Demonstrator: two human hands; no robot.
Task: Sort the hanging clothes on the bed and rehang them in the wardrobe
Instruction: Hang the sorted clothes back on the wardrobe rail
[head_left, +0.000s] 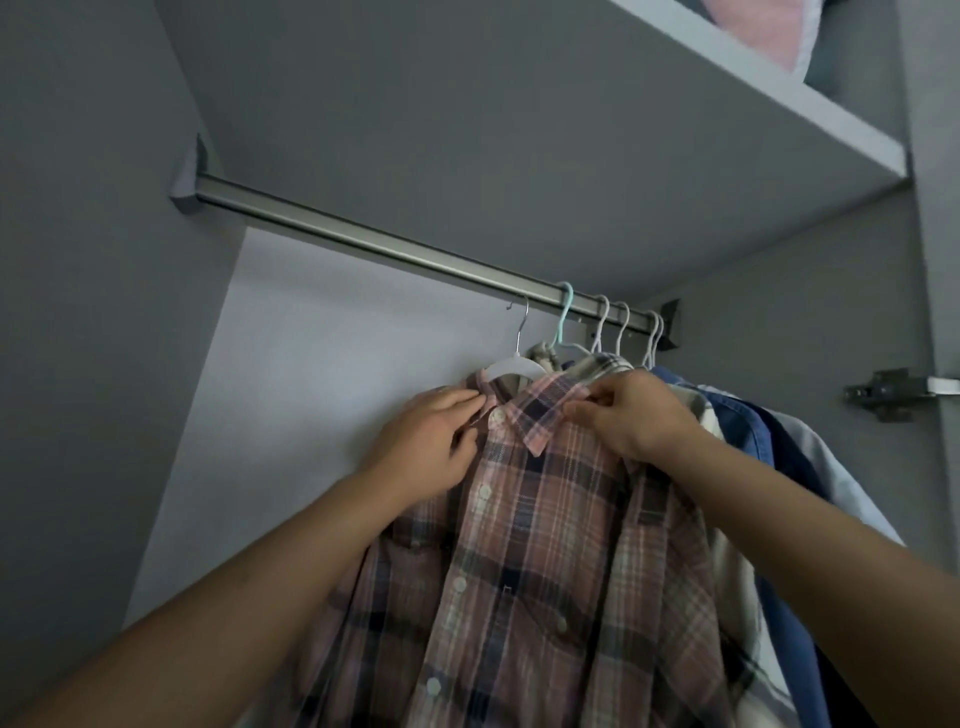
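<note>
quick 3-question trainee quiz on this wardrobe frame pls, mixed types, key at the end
1. True or false: the pink plaid shirt already hangs from the rail.
2. What does each hand grip? A) the rail B) the shirt's collar C) a blue shirt
3. Fill in: the one hook that is not white or metal is ____.

Key
1. True; its metal hook is over the rail.
2. B; left hand and right hand both pinch the collar.
3. Teal; the teal hook.
</note>
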